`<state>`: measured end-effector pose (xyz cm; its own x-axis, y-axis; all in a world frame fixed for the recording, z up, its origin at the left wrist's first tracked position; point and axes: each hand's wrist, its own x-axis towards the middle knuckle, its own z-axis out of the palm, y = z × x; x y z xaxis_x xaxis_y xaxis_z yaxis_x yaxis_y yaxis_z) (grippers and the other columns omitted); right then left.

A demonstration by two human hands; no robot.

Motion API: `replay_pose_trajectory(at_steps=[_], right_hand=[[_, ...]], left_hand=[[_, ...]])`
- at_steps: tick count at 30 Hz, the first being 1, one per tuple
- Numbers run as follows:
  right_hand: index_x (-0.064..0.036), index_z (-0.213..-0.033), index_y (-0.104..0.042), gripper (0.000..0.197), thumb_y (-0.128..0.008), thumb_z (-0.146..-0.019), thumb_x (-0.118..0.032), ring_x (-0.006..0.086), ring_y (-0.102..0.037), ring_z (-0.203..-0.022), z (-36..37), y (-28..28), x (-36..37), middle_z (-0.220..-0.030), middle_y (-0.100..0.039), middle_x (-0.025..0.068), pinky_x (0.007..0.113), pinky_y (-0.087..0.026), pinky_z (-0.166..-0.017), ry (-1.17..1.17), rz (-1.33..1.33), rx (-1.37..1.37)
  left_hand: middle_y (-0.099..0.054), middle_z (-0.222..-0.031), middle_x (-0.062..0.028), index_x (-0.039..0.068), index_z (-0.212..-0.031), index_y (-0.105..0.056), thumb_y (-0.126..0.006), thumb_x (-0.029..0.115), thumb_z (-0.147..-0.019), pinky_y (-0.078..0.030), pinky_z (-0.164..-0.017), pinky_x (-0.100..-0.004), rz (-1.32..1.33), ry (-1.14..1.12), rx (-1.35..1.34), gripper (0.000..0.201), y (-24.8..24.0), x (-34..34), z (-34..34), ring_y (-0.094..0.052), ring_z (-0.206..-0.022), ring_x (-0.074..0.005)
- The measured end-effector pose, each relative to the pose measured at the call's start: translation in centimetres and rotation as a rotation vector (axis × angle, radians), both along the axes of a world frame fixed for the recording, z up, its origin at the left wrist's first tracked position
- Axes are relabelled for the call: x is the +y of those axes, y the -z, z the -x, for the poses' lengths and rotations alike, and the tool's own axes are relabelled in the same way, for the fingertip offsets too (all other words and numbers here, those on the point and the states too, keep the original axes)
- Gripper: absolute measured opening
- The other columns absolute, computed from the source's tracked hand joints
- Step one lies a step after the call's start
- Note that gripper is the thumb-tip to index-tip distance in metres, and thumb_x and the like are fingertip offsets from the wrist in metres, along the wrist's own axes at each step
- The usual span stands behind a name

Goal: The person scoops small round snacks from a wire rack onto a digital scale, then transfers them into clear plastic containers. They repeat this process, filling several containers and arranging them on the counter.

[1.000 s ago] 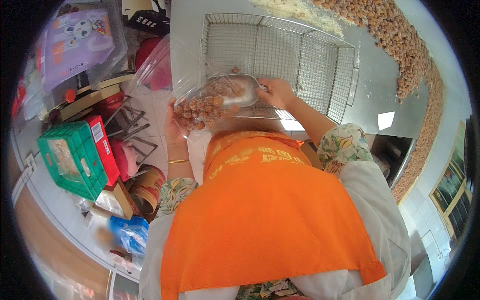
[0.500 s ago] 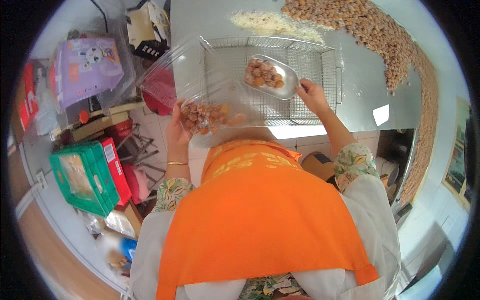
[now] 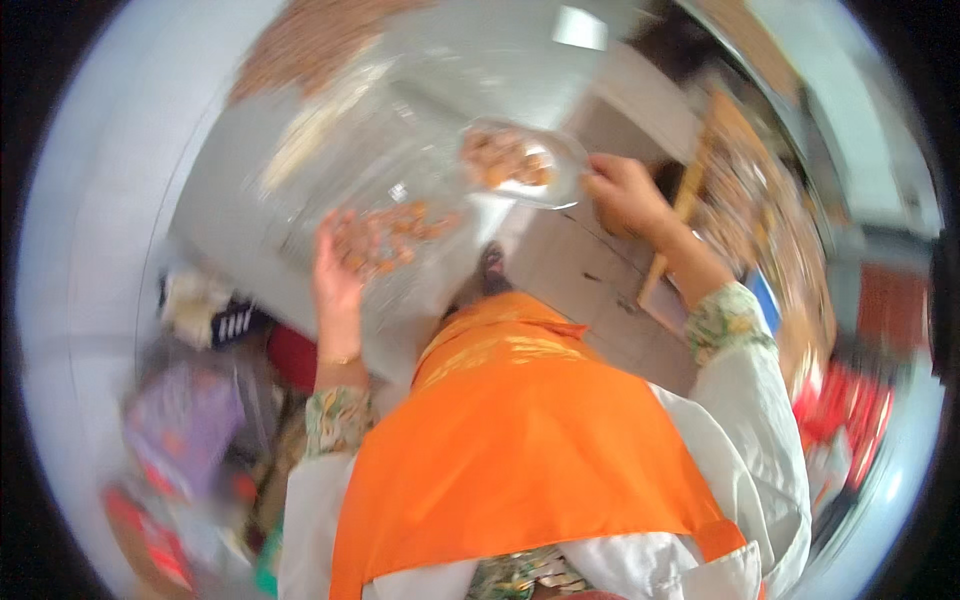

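Observation:
My left hand grips the side of a clear plastic container holding brown-orange round pieces, some of them pale and dusted. In my right hand is the handle of a shiny metal scoop, level and loaded with similar pieces. The scoop is held beyond and to the right of the container, apart from it. Motion blur hides the exact kind of the pieces and the container's edges.
A grey metal table bears a brown heap and a pale crumbly strip. Tiled floor lies below the scoop. To the right stands a wood-edged surface with blurred goods; a purple box is lower left.
My view has turned to the right, swinging the table and heap leftward. The container and loaded scoop stay in my hands, and the scoop is now beside the table's edge, away from the wire basket.

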<state>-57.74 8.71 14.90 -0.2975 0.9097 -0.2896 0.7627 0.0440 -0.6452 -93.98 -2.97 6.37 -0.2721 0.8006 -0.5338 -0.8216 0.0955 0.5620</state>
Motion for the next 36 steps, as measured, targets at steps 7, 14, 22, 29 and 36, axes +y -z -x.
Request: replay_pose_trajectory(at_steps=[7,14,22,29,36], right_hand=[[-0.0022,-0.093,-0.060,0.036,-0.051,-0.073,-0.031,0.0310,-0.059,-0.076,3.4,-7.3,-11.6,-0.082,-0.060,0.0191,0.039,-0.046,-0.067,0.228,0.035,0.005],[-0.0003,-0.088,-0.060,0.034,-0.054,-0.072,-0.030,0.0243,-0.057,-0.061,7.9,-9.6,-20.7,-0.068,-0.059,0.0155,0.034,-0.044,-0.060,0.707,0.125,0.053],[0.0017,-0.084,-0.059,0.037,-0.055,-0.073,-0.033,0.0289,-0.056,-0.064,11.7,0.2,-22.6,-0.069,-0.058,0.0176,0.037,-0.043,-0.059,0.942,0.072,-0.139],[-0.0017,-0.089,-0.061,0.036,-0.053,-0.073,-0.033,0.0316,-0.058,-0.072,11.1,5.3,-23.3,-0.075,-0.059,0.0186,0.038,-0.044,-0.064,1.042,-0.017,-0.355],[-0.0055,-0.090,-0.062,0.037,-0.049,-0.070,-0.033,0.0323,-0.058,-0.078,6.3,8.7,-22.4,-0.079,-0.061,0.0172,0.039,-0.045,-0.069,1.019,0.013,-0.524]], left_hand=[[-0.051,-0.114,-0.0105,0.010,-0.115,-0.047,-0.046,0.029,-0.090,-0.042,-0.089,-0.0448,-0.157,0.499,0.009,0.031,-8.1,4.7,1.6,-0.050,-0.105,-0.0274],[-0.053,-0.109,-0.0113,0.009,-0.110,-0.049,-0.047,0.028,-0.089,-0.047,-0.083,-0.0436,-0.157,0.882,-0.077,0.028,-10.0,7.0,-0.4,-0.052,-0.100,-0.0263],[-0.058,-0.102,-0.0130,0.005,-0.108,-0.049,-0.043,0.023,-0.091,-0.049,-0.081,-0.0402,-0.257,1.090,-0.240,0.026,1.2,12.4,-4.9,-0.057,-0.092,-0.0257],[-0.057,-0.104,-0.0138,0.006,-0.106,-0.051,-0.044,0.023,-0.091,-0.051,-0.076,-0.0424,-0.304,1.176,-0.388,0.024,9.1,12.1,-9.9,-0.057,-0.091,-0.0258],[-0.058,-0.100,-0.0131,0.006,-0.105,-0.052,-0.045,0.022,-0.090,-0.052,-0.072,-0.0410,-0.342,1.166,-0.360,0.023,14.4,12.3,-16.2,-0.058,-0.087,-0.0246]])
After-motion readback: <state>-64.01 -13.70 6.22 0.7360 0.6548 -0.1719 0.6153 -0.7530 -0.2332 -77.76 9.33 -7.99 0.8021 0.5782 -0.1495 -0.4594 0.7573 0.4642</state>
